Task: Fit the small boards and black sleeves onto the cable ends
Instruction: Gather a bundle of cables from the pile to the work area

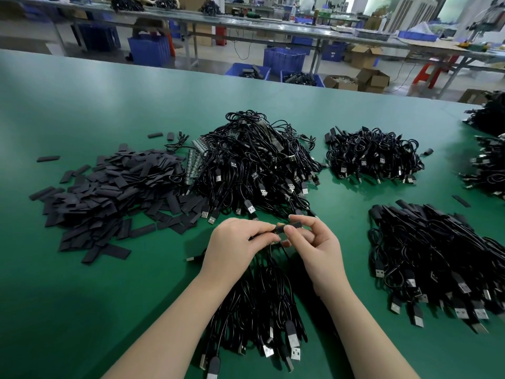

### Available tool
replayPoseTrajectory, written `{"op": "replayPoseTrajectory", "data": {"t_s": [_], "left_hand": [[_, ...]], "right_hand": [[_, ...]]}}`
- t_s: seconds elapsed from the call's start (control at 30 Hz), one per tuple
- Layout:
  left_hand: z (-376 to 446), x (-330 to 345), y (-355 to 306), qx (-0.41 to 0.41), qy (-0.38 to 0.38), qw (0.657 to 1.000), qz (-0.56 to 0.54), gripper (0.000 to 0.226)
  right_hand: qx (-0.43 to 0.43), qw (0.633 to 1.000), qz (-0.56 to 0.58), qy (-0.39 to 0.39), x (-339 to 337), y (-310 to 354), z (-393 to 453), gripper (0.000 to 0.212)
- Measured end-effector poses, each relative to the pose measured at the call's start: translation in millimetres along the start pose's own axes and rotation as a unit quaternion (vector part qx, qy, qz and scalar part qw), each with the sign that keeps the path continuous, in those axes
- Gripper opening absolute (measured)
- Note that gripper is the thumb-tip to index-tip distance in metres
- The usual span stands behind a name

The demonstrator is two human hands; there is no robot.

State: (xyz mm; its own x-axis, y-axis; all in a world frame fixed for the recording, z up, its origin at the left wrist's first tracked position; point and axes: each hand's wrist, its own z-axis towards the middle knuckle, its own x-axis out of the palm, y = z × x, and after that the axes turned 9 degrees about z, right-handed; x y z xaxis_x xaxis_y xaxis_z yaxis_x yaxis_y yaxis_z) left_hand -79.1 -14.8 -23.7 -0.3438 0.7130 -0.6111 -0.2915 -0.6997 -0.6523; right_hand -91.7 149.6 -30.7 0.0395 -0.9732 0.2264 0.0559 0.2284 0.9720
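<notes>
Work looks midway: our left hand (pixel 235 243) and right hand (pixel 314 242) pinch one black sleeve (pixel 289 225) at a cable end; sleeve pile (pixel 109 192) at nine o'clock, cable heap (pixel 257 162) at twelve remain.

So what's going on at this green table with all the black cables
A person is assembling cable ends by hand. The right hand pinches a black sleeve between its fingers, while the left hand holds a cable end against it, over a bundle of USB cables on the green table. A heap of loose sleeves lies to the left, a tangled cable pile sits behind the hands, and more cable bundles lie to the right.
</notes>
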Motion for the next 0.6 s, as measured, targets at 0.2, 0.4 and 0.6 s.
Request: {"op": "replayPoseTrajectory", "data": {"t_s": [0.2, 0.4, 0.6], "left_hand": [[1.0, -1.4, -8.1, 0.011, 0.027, 0.999, -0.027, 0.032], [2.2, 1.8, 0.7, -0.008, 0.022, 1.0, -0.003, 0.024], [3.8, -1.5, 4.0, 0.0, 0.028, 0.995, 0.1, 0.024]], "right_hand": [[-0.025, 0.999, -0.036, 0.008, 4.2, -0.5, -2.2, 0.017], [-0.037, 0.994, -0.099, -0.013, 4.7, 3.5, -6.0, 0.029], [-0.075, 0.937, -0.34, 0.036, -1.8, 14.8, 0.1, 0.032]]}}
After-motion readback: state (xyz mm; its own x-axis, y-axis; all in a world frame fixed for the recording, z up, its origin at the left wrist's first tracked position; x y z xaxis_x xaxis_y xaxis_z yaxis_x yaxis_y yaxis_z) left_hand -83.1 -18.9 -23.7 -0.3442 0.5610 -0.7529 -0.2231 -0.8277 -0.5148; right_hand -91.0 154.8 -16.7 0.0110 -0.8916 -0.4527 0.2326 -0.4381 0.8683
